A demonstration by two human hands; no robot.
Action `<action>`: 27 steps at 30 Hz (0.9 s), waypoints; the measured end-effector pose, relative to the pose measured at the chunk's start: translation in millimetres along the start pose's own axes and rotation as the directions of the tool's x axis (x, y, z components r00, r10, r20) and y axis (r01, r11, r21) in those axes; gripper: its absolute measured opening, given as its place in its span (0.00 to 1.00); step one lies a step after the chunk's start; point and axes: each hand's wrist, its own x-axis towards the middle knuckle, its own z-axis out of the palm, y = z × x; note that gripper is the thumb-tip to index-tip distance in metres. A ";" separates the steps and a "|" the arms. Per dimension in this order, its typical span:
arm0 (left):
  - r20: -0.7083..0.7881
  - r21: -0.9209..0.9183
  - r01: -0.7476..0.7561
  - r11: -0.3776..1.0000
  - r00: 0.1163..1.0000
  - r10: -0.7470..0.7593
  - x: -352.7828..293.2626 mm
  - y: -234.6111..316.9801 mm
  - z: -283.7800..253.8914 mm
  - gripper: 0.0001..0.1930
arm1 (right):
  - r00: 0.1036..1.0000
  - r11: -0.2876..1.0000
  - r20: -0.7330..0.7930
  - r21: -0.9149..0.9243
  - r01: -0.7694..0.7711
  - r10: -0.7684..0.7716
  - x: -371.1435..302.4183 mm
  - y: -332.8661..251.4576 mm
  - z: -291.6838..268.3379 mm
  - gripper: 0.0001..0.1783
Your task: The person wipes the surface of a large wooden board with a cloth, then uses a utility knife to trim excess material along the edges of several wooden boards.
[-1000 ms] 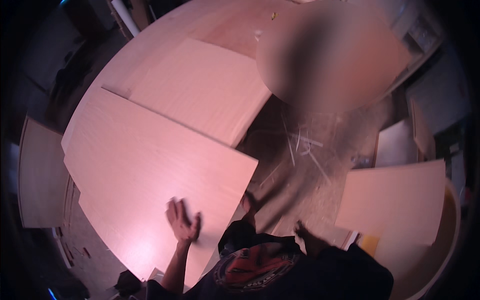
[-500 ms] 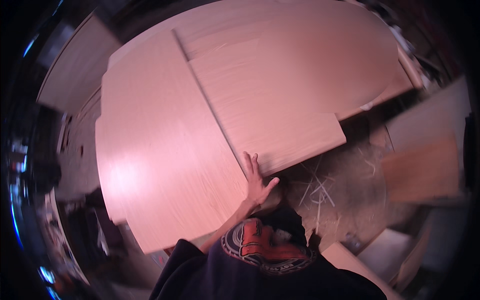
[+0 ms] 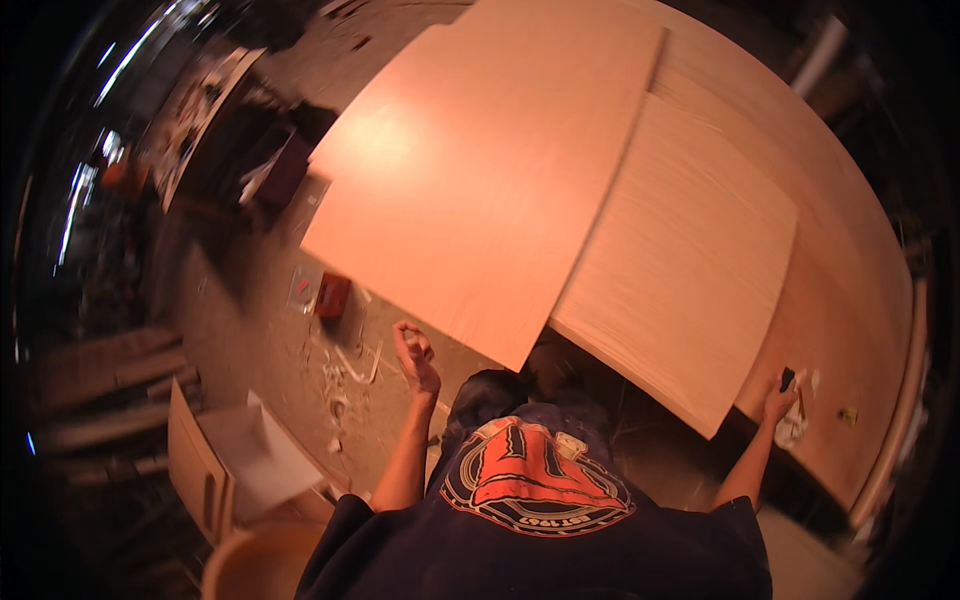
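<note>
My left hand (image 3: pixel 416 360) is raised off the near left edge of a pale wood-grain panel (image 3: pixel 460 190), fingers curled in, nothing visible in them. This panel overlaps or abuts a second pale board (image 3: pixel 680 240), and a dark line runs between them. At the right, my right hand (image 3: pixel 777 402) is closed on a small black object (image 3: pixel 787 379) whose kind I cannot make out. Beside that hand, a crumpled white cloth or paper (image 3: pixel 794 424) lies on the large wooden sheet (image 3: pixel 835 330) beneath the boards.
A red box (image 3: pixel 332 296) sits on the littered floor left of the panel. An open pale box or drawer (image 3: pixel 262 455) and a round orange tub (image 3: pixel 262 565) are at lower left. Stacked planks (image 3: pixel 110 390) lie farther left. A cluttered bench (image 3: pixel 210 125) is at upper left.
My left hand has left the boards, where it lay with fingers spread, and has curled. My right hand has come into view with the black object. The view has swung left.
</note>
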 end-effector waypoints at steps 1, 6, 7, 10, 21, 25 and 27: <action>-0.040 -0.017 -0.003 1.000 0.999 0.002 -1.1 1.7 -1.3 0.29 | 0.998 0.993 -0.050 -0.113 0.042 -0.048 26.0 18.2 10.6 0.32; -0.364 0.322 0.090 0.942 0.931 0.036 28.7 21.7 -55.6 0.24 | 0.979 0.984 -0.190 -0.173 0.046 -0.079 44.1 -49.8 6.5 0.23; -0.341 0.431 0.080 0.899 0.937 0.080 46.4 17.9 -66.4 0.22 | 0.937 0.964 -0.226 -0.091 0.251 -0.265 49.5 -46.5 4.2 0.21; -0.233 0.620 0.101 0.778 0.971 0.060 122.9 -0.3 -102.9 0.21 | 0.909 0.899 -0.385 0.322 0.297 -0.163 -19.4 -124.6 -6.4 0.25; 0.061 0.919 0.133 0.371 0.882 -0.467 395.2 -72.6 -149.3 0.42 | 0.947 0.573 0.244 0.755 -0.319 0.206 -344.1 -304.4 -52.2 0.20; 0.069 0.858 0.165 0.487 0.902 -0.427 400.5 -96.5 -167.4 0.46 | 0.869 0.475 0.454 0.731 -0.490 0.198 -411.8 -331.7 -40.6 0.16; 0.120 0.834 0.149 0.532 0.891 -0.438 398.6 -100.5 -163.9 0.47 | 0.799 0.381 0.581 0.711 -0.591 0.156 -431.1 -347.8 -34.2 0.15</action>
